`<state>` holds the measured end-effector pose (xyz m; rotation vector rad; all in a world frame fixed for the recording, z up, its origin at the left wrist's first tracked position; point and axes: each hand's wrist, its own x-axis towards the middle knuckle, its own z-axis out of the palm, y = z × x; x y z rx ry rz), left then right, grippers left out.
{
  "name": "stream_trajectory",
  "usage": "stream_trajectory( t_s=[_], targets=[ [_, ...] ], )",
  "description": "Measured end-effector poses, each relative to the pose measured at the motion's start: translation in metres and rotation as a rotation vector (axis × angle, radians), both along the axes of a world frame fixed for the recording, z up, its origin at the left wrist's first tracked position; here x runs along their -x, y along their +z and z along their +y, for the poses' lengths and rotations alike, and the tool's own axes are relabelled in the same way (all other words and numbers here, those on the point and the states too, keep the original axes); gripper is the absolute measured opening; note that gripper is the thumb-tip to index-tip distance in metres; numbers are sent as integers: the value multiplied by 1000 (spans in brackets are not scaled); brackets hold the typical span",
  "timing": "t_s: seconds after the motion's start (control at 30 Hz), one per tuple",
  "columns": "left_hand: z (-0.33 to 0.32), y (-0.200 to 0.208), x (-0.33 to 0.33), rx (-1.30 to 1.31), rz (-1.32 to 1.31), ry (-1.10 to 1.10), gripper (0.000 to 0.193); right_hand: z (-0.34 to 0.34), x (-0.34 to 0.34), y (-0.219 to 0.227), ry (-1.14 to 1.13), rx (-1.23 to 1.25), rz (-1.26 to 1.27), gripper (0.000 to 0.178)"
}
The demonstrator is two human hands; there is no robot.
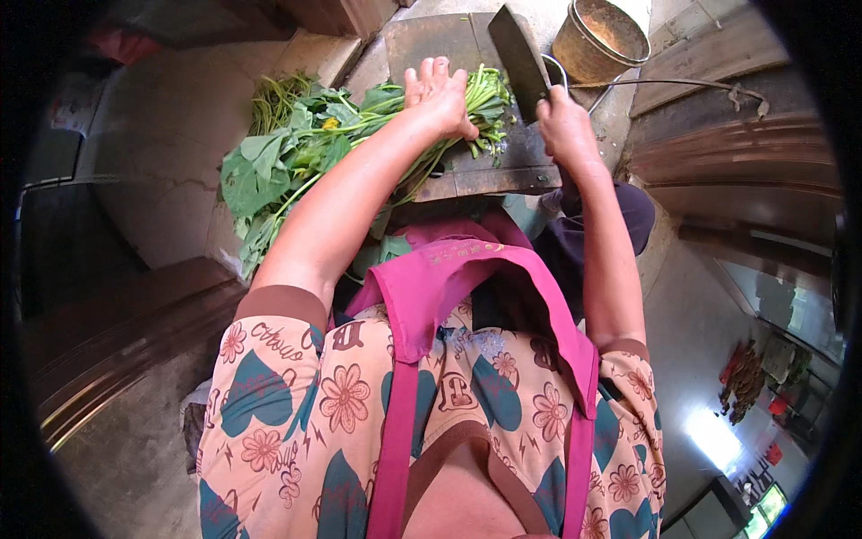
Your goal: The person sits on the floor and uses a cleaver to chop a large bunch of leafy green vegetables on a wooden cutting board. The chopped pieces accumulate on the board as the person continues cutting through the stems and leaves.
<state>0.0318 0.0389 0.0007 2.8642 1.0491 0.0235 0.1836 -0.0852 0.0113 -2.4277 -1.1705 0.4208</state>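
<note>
A bundle of leafy greens (314, 144) with long green stems lies across a wooden board (503, 178), its leaves hanging over the left side. My left hand (437, 101) presses down on the stems near their right ends, fingers spread and thumb toward me. A small yellow flower (330, 122) shows among the leaves. In my right hand (568, 130) is the handle of a cleaver (516, 65). Its broad dark blade stands tilted just right of the stem ends, apart from my left hand. Small green bits lie on the board beside the stems.
A worn bucket (602, 43) stands beyond the board at the right. From beside it a thin dark cord or rod (682, 83) runs right, past dark wooden furniture (745, 153). Thinner stems (278, 99) lie at the bundle's far left. A pink apron (449, 278) covers my front.
</note>
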Motion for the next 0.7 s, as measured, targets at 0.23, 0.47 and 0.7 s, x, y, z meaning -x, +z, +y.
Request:
stream_trajectory(
  t_s=[0.23,0.47,0.7],
  targets=[
    [3,13,-4,233,27,-21,70,-13,-12,-20,46,-45,-240,23],
    [3,5,3,212,-76,-120,64,-26,13,21,48,-22,-221,18],
    [10,5,6,247,-65,-243,70,-30,15,29,85,-77,-209,17]
  ],
)
